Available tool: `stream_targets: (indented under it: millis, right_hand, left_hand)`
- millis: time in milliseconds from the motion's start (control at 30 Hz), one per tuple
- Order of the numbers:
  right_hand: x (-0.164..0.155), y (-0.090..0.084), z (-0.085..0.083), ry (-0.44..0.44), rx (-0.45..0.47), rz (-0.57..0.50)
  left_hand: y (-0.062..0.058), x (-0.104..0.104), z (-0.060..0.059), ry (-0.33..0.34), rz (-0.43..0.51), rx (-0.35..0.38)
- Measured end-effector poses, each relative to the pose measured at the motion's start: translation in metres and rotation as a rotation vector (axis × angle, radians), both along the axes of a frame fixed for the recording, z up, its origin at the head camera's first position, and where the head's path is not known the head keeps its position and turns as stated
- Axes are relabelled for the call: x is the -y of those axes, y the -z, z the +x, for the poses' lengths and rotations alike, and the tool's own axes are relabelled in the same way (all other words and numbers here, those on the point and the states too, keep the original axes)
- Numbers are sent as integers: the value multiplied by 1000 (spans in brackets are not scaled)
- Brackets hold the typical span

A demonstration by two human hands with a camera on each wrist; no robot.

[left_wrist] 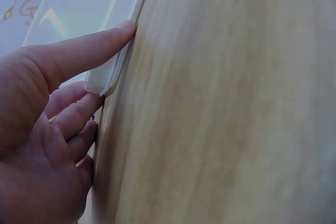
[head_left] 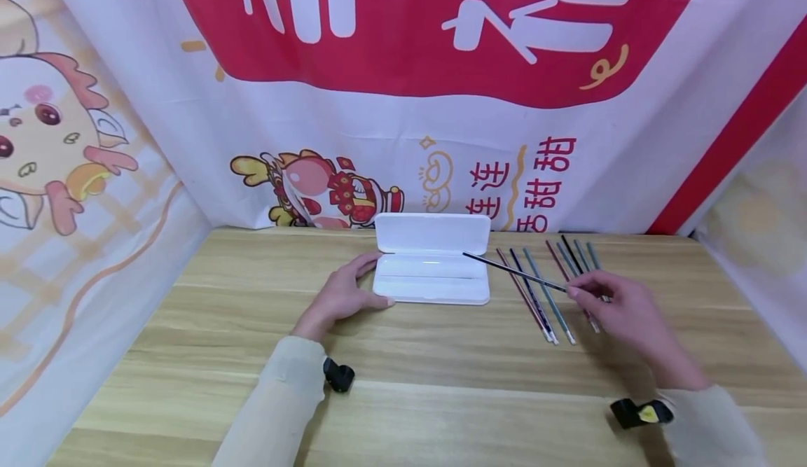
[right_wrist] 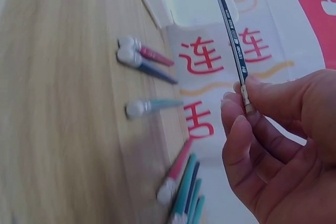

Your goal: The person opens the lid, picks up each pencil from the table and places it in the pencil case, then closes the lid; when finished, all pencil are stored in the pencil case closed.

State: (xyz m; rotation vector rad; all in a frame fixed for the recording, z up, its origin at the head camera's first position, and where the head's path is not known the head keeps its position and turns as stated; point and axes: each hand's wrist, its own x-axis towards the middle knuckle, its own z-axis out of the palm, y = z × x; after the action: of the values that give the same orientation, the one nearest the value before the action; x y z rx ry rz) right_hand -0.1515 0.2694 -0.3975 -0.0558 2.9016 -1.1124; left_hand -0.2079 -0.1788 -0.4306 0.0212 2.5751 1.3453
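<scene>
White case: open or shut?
Open. In the head view, the white case has its lid raised along the far edge, and the inside shows.

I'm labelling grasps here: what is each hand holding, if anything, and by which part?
The right hand pinches a dark pencil at its eraser end. The left hand grips the open white case at its left end, thumb on the near edge.
</scene>
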Motion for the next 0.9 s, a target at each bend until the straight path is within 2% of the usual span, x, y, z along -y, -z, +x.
stream_targets:
  millis: [167,367,533,667,900]
  right_hand:
    - [15,-4,-9,-11,15,-30]
    - [37,-3,-22,-37,-30,-28]
    - [59,0,-32,-19,-47,-54]
    - [74,3,-39,-6,-105,-39]
    - [89,13,-53,-31,-145,-57]
  left_hand:
    - [-2,0,0,6,4,-8]
    - [-3,0,2,5,22,-4]
    - [-3,0,4,-3,21,0]
    - [-2,0,4,-4,22,-2]
    - [-1,1,2,4,29,-14]
